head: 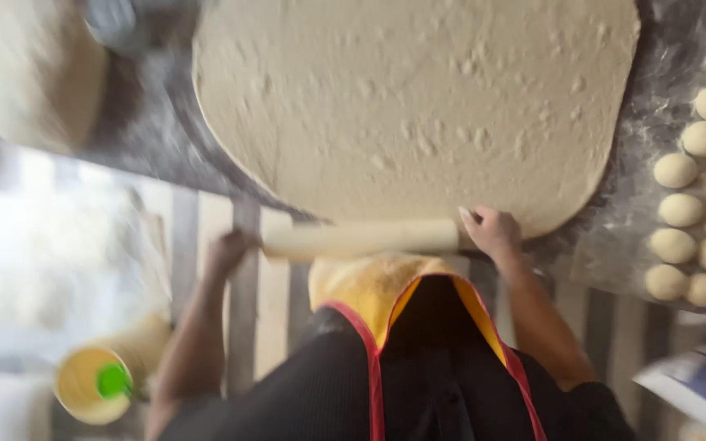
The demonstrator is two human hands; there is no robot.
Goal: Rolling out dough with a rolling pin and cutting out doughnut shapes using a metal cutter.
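You are gripping the rolling pin (361, 239) at both ends: your left hand (230, 249) is clenched around one end, your right hand (492, 231) around the other. Its long axis is running straight between your grips, lying at the near edge of the dough sheet (418, 98), which is spreading away from both hands equally. The sheet is pale, floury and pitted; smooth dough balls (700, 171) are sitting beyond your right grip on the dusted table (157, 131).

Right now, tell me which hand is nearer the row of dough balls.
Right. The right hand grips the rolling pin end nearest the dough balls; the left hand holds the far end.
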